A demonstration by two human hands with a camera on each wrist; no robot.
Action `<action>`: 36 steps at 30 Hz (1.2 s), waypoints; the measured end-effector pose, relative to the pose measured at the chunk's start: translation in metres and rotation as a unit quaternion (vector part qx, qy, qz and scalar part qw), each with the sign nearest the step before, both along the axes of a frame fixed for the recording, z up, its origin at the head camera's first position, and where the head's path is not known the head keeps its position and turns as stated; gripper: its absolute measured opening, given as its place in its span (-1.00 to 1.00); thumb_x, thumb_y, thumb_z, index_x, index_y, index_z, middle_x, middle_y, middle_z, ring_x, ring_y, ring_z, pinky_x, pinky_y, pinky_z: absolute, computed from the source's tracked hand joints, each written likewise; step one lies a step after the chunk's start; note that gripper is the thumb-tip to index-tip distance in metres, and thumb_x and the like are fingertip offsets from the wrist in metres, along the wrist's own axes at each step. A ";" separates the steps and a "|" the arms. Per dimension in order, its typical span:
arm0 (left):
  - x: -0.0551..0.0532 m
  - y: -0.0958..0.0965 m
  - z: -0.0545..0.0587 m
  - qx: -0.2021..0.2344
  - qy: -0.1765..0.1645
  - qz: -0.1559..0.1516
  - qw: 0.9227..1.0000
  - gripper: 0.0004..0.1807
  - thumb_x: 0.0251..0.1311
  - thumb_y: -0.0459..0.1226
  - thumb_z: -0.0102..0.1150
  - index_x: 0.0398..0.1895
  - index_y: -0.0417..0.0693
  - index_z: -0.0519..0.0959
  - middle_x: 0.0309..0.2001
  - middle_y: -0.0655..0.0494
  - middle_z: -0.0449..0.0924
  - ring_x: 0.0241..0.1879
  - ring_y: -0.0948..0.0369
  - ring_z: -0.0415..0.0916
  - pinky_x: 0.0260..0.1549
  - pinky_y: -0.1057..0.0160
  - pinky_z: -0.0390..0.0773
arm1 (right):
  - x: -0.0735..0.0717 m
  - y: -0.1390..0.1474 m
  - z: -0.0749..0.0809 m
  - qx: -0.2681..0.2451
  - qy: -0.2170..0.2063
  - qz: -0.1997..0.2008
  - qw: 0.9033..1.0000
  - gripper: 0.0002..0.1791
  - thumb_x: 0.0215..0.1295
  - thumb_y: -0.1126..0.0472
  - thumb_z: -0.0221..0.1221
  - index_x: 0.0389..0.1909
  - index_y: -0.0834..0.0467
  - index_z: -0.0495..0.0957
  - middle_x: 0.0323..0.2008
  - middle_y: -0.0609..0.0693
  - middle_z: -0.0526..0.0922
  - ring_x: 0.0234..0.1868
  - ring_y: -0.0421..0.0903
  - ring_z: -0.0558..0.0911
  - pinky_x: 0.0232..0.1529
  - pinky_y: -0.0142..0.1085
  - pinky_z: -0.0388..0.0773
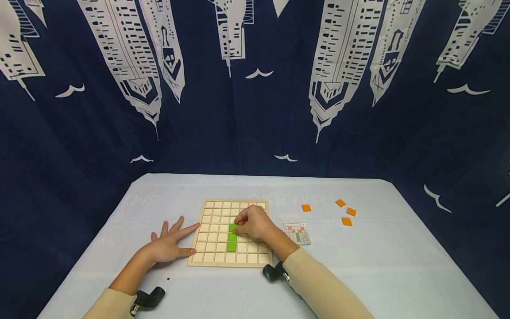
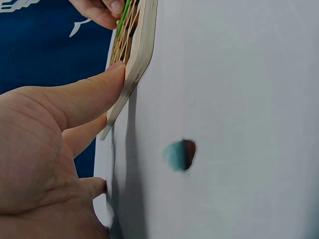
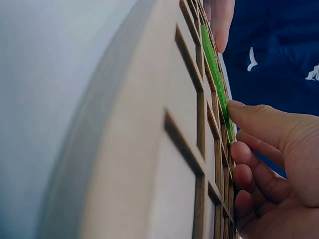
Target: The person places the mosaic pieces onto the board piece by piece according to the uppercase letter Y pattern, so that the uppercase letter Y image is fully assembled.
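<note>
A wooden grid board (image 1: 211,261) lies flat on the table, with a column of green tiles (image 1: 231,246) in its squares. My right hand (image 1: 255,223) is over the board, its thumb and curled fingers pinching the green tile (image 3: 230,127) at the column's far end. That tile is partly hidden by the fingertips. To the left, my left hand (image 1: 167,245) has its fingers spread. Its thumb (image 2: 94,94) and index finger touch the board's left edge, while the other fingers reach down to the table.
Right of the board lies a small pattern card (image 1: 303,238) with orange and green squares. Beyond it are several loose orange tiles (image 1: 347,221). A small dark speck (image 1: 168,278) sits on the white table (image 1: 378,266) near the left wrist. A navy printed cloth (image 1: 239,119) hangs behind.
</note>
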State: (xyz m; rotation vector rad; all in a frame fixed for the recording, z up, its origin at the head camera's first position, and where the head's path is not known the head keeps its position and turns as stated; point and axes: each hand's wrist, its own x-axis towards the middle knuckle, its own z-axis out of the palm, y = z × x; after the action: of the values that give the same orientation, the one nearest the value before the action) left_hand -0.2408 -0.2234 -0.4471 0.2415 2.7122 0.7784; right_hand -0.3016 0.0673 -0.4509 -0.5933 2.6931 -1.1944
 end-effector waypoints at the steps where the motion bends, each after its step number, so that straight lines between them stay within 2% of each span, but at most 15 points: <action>1: 0.000 0.000 0.000 0.000 0.001 0.000 1.000 -0.05 0.08 0.13 0.44 0.56 0.22 0.29 0.63 -0.39 -0.29 0.51 -0.55 -0.60 0.22 -0.70 -0.49 | 0.000 0.001 0.000 0.002 0.001 0.001 1.000 -0.82 0.08 0.18 0.55 -0.31 0.13 0.80 -0.46 -0.17 0.69 -0.40 -0.28 0.58 -0.32 -0.42 0.58; 15: -0.001 0.000 0.000 -0.001 0.002 0.001 1.000 -0.04 0.07 0.13 0.45 0.56 0.22 0.28 0.63 -0.40 -0.29 0.51 -0.55 -0.61 0.22 -0.70 -0.50 | 0.002 0.008 0.000 -0.015 0.022 0.009 1.000 -0.81 0.13 0.19 0.52 -0.26 0.16 0.81 -0.41 -0.11 0.76 -0.41 -0.30 0.61 -0.33 -0.44 0.59; 26: 0.000 -0.001 0.000 0.005 0.001 -0.003 1.000 -0.05 0.08 0.13 0.45 0.56 0.23 0.29 0.63 -0.39 -0.30 0.52 -0.55 -0.62 0.22 -0.70 -0.51 | 0.008 0.021 0.002 -0.045 0.020 -0.009 0.999 -0.82 0.13 0.19 0.52 -0.25 0.13 0.81 -0.32 -0.07 0.77 -0.36 -0.23 0.59 -0.30 -0.39 0.56; 31: 0.000 -0.001 -0.001 0.008 0.000 -0.003 1.000 -0.05 0.08 0.13 0.45 0.56 0.25 0.29 0.63 -0.38 -0.30 0.52 -0.54 -0.62 0.22 -0.70 -0.52 | 0.010 0.030 0.002 -0.047 0.036 -0.017 0.998 -0.77 0.12 0.18 0.52 -0.22 0.16 0.80 -0.24 -0.04 0.80 -0.35 -0.23 0.59 -0.29 -0.39 0.57; 36: -0.001 -0.002 -0.001 0.014 -0.002 -0.002 1.000 -0.05 0.07 0.12 0.46 0.56 0.25 0.30 0.63 -0.39 -0.29 0.52 -0.53 -0.64 0.22 -0.69 -0.54 | 0.012 0.039 0.000 -0.053 0.046 -0.021 0.997 -0.77 0.13 0.19 0.51 -0.20 0.17 0.80 -0.30 -0.06 0.79 -0.39 -0.23 0.58 -0.34 -0.40 0.55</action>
State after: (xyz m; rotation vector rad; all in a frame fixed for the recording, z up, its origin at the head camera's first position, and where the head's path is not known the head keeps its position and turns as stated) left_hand -0.2415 -0.2249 -0.4483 0.2524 2.6963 0.8161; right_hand -0.2891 0.1062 -0.4506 -0.6225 2.7445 -1.3611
